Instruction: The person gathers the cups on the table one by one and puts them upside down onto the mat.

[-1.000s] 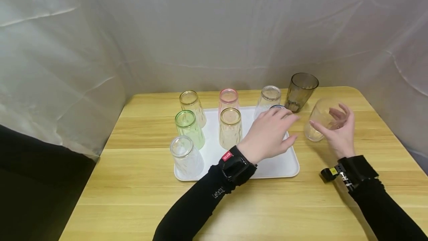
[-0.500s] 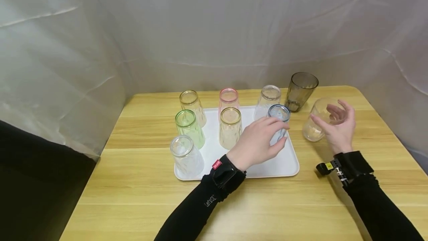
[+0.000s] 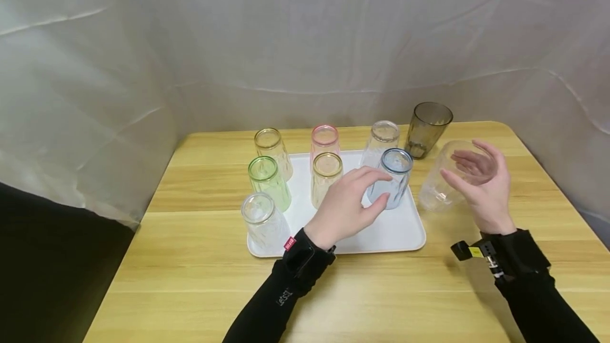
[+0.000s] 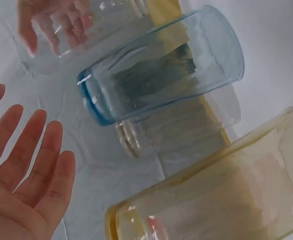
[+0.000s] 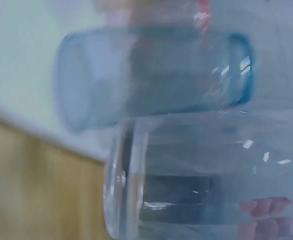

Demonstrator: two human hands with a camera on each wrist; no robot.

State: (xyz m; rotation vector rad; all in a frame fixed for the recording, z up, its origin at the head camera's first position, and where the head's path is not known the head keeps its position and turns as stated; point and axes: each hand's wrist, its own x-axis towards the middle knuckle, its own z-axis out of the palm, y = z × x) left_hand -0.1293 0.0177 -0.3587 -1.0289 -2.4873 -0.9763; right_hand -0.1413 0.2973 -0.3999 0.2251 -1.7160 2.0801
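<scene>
On the white tray [image 3: 362,242] a blue-tinted glass [image 3: 393,181] stands upside down; the left wrist view shows the same blue glass [image 4: 161,65] with its thick base clear of the fingers. My left hand [image 3: 350,205], fingers spread and gently bent, is just left of it and holds nothing. At the tray's right side my right hand [image 3: 488,192] grips a clear glass [image 3: 436,192] around its upper part, with the mouth up and the thick base low. In the right wrist view the clear glass [image 5: 186,185] overlaps the blue one. Whether its base touches the table cannot be told.
Several upturned glasses stand on or by the tray: amber [image 3: 274,152], green [image 3: 271,184], clear [image 3: 267,224], yellow [image 3: 326,181], pink [image 3: 325,144] and another clear one [image 3: 381,142]. A smoky grey glass [image 3: 426,131] stands mouth up behind, before the grey cloth [image 3: 295,41].
My left hand has drawn back leftward and toward me, uncovering the blue glass. With the clear glass in it, my right hand has shifted slightly, bringing the glass's base left toward the tray.
</scene>
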